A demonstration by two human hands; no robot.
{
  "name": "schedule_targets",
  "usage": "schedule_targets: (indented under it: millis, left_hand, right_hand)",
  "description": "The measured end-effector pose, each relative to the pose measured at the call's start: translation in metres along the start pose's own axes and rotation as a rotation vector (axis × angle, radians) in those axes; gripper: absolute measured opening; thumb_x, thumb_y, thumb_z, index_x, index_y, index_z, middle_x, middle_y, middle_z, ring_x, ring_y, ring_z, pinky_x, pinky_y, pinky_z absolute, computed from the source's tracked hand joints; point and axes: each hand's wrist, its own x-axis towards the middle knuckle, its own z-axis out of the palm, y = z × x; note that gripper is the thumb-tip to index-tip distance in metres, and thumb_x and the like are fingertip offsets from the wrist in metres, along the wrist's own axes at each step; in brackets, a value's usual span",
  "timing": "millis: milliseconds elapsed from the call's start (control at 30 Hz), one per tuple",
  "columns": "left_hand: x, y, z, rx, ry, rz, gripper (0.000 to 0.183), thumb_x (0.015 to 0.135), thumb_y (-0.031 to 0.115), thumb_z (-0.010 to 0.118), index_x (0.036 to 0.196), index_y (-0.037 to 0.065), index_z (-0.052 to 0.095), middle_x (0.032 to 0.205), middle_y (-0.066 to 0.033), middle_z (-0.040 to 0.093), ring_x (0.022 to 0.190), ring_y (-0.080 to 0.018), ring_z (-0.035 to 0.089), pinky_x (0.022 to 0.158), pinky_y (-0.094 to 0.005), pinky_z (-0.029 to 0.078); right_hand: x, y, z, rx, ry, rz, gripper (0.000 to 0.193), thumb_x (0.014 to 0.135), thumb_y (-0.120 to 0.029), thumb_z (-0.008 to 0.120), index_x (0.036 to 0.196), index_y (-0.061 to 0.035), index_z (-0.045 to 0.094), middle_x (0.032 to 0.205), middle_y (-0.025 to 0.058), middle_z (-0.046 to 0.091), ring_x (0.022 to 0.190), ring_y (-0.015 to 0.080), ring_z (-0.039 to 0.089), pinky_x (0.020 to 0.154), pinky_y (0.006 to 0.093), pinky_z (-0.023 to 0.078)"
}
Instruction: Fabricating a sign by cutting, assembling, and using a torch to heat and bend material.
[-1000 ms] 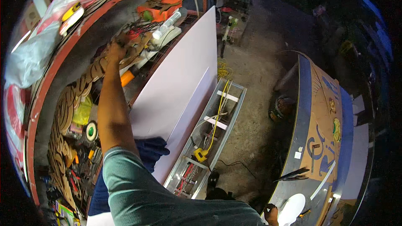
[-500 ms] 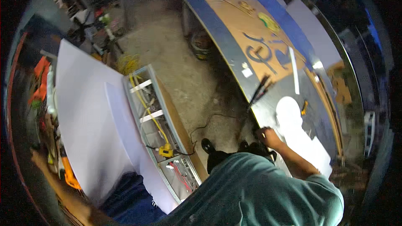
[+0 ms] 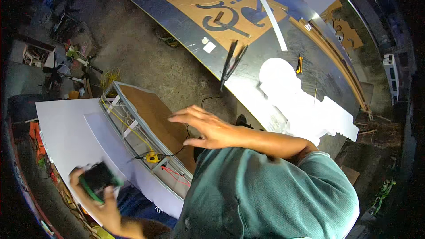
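My left hand is closed around a dark rectangular object with a green edge; motion blur hides its kind. It is over the white panel on the left. My right hand reaches leftward with its fingers apart and nothing in them. Below and beside it lies a metal frame with a brown board side. Inside the frame sit a yellow device, a yellow cable and red wires.
At the right stands a large worktable with cut curved pieces, a bright white cutout, a yellow utility knife, a white strip and dark narrow bars. A dark cord lies on the concrete floor.
My right hand has left the worktable's edge and swung left, its fingers now spread. My left hand has come in from the far left with the dark object. The view has shifted.
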Motion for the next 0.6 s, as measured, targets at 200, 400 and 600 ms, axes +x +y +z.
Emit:
schedule_targets:
  millis: [200, 400, 600]
  left_hand:
    - [-0.018, 0.105, 0.164, -0.437, -0.275, 0.17, 0.07, 0.069, 0.034, 0.067, 0.128, 0.002, 0.048, 0.123, -0.0132, 0.048, 0.115, -0.0247, 0.048, 0.101, -0.0352, 0.04]
    - [-0.011, 0.123, 0.278, -0.52, -0.379, 0.136, 0.06, 0.081, 0.023, 0.073, 0.13, 0.003, 0.045, 0.117, -0.0129, 0.049, 0.108, -0.0261, 0.053, 0.094, -0.0373, 0.044]
    - [-0.032, 0.149, 0.345, -0.55, -0.532, 0.056, 0.038, 0.093, 0.014, 0.063, 0.127, 0.004, 0.049, 0.116, -0.0127, 0.05, 0.107, -0.0239, 0.052, 0.093, -0.0365, 0.044]
  right_hand:
    - [-0.04, 0.012, -0.043, 0.149, 0.038, -0.106, 0.067, 0.086, -0.026, 0.074, 0.142, -0.0027, 0.045, 0.15, 0.0221, 0.04, 0.136, 0.0395, 0.04, 0.112, 0.0478, 0.033]
    - [-0.14, 0.025, -0.109, 0.354, -0.093, 0.23, 0.023, 0.099, -0.016, 0.059, 0.113, 0.0007, 0.064, 0.103, 0.0137, 0.069, 0.089, 0.0241, 0.067, 0.083, 0.0351, 0.053]
    - [-0.2, 0.012, -0.17, 0.51, 0.579, 0.423, 0.034, 0.093, -0.006, 0.068, 0.125, -0.0025, 0.058, 0.102, 0.0079, 0.066, 0.086, 0.0149, 0.06, 0.082, 0.029, 0.051]
